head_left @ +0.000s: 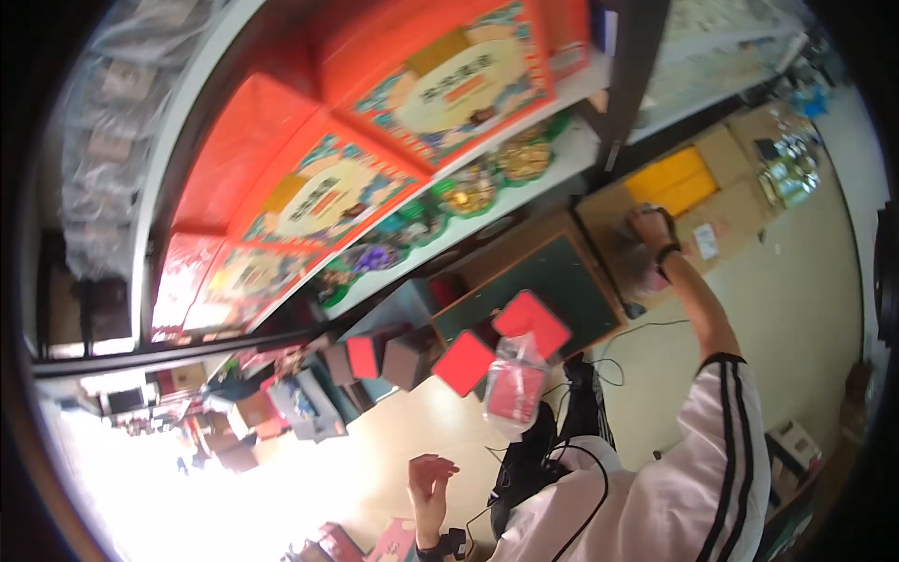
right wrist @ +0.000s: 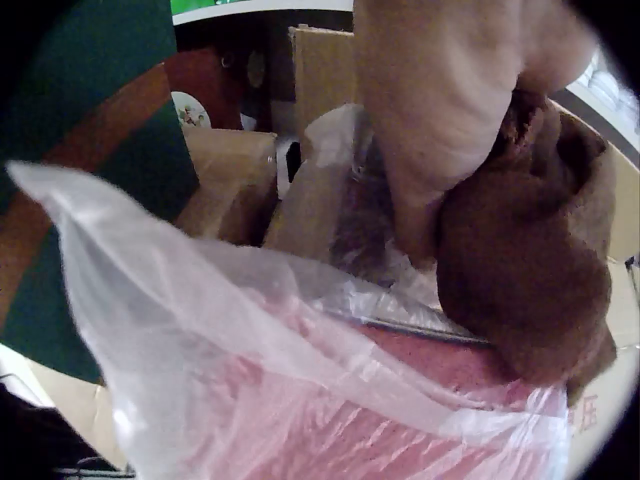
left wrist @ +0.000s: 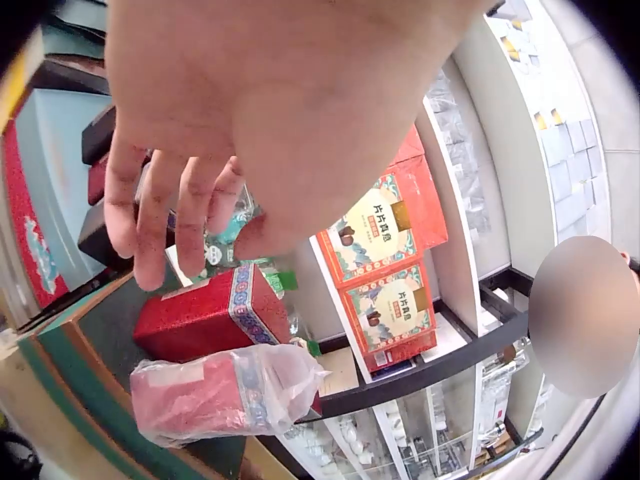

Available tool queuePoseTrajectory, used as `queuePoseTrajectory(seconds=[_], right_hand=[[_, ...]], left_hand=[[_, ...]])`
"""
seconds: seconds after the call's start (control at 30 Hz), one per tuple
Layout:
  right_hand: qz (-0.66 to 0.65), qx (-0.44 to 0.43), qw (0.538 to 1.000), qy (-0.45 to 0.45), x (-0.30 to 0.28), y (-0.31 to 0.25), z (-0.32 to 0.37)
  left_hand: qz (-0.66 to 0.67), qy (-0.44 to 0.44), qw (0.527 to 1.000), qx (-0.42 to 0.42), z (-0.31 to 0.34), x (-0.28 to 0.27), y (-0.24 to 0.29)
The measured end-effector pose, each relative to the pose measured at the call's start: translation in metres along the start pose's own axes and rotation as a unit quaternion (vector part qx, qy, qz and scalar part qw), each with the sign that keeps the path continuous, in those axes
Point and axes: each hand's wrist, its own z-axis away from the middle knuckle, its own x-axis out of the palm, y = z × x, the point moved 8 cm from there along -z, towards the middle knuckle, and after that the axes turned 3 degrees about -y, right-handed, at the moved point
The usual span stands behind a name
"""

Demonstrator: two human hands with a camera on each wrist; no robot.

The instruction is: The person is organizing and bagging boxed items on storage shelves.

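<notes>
My right hand (head_left: 648, 225) is over the open cardboard box at the right. In the right wrist view, the right hand (right wrist: 440, 130) grips a bunched brown cloth (right wrist: 530, 250). Fingertips of that hand reach down at clear plastic (right wrist: 250, 370) around a pink-red thing just below. My left hand (head_left: 431, 487) is held low in front of the body, its fingers loosely bent and holding nothing. Nearest it in the left wrist view are a red box with a blue patterned band (left wrist: 205, 320) and another red box in a clear plastic bag (left wrist: 215, 392), on a green-topped surface.
The green-topped table (head_left: 571, 281) stands beside the cardboard box (head_left: 609, 211), which has a yellow packet (head_left: 672, 181) inside. Shelves with orange-red gift boxes (head_left: 328, 197) rise at the left. Dark boxes (head_left: 405, 358) line the table's far end. A black cable (head_left: 609, 370) hangs nearby.
</notes>
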Motion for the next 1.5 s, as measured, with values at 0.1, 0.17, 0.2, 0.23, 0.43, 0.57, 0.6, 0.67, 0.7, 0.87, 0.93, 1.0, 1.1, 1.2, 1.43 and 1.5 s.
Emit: queuePoseTrajectory(seconds=[0.1,0.17,0.2,0.23,0.43,0.57,0.6,0.67,0.7,0.87,0.93,1.0,1.1,1.2,1.43,1.5], right_hand=[[0.001,-0.075,0.996,0.041,-0.017,0.006,0.007],[-0.023,-0.083,0.995,0.053,-0.039,0.013,0.018],[-0.038,-0.076,0.994,0.066,-0.054,0.02,0.023],[-0.036,-0.081,0.993,0.074,-0.094,0.023,0.031],[-0.188,0.019,0.978,0.087,-0.192,0.06,0.094],[-0.316,0.124,0.925,0.169,-0.28,0.078,0.183],[-0.38,0.149,0.895,0.18,-0.296,0.084,0.21],[-0.378,0.184,0.872,0.25,-0.338,0.086,0.274],[-0.433,0.194,0.838,0.268,-0.357,0.085,0.308],[-0.744,0.182,0.596,0.243,-0.449,-0.009,0.442],[-0.769,0.098,0.585,0.238,-0.462,-0.059,0.473],[-0.764,0.063,0.61,0.201,-0.473,-0.116,0.497],[-0.762,-0.027,0.635,0.119,-0.471,-0.198,0.514],[-0.773,-0.107,0.622,0.071,-0.474,-0.258,0.537],[-0.732,-0.128,0.669,-0.018,-0.531,-0.3,0.562],[-0.696,-0.09,0.71,-0.063,-0.527,-0.29,0.567]], left_hand=[[0.01,-0.013,1.0,0.003,0.001,-0.003,-0.002],[0.003,-0.01,1.0,0.009,-0.001,-0.005,-0.001],[-0.005,-0.026,1.0,0.015,-0.004,-0.003,0.001],[-0.008,-0.027,0.999,0.027,-0.005,-0.004,0.008],[-0.001,-0.013,0.995,0.094,-0.003,-0.028,0.016],[0.052,-0.015,0.989,0.141,0.004,-0.045,0.016],[0.059,-0.019,0.985,0.16,0.006,-0.048,0.019],[0.045,-0.053,0.98,0.185,0.011,-0.05,0.026],[0.015,-0.052,0.979,0.199,0.014,-0.053,0.03],[0.012,-0.138,0.94,0.31,0.04,-0.055,0.048],[0.016,-0.179,0.907,0.38,0.055,-0.048,0.071],[-0.008,-0.193,0.882,0.429,0.076,-0.047,0.096],[0.006,-0.196,0.88,0.433,0.103,-0.056,0.102],[0.063,-0.325,0.873,0.359,0.116,-0.075,0.048],[0.094,-0.137,0.928,0.332,0.161,-0.137,-0.051],[0.105,-0.048,0.925,0.362,0.168,-0.154,-0.068]])
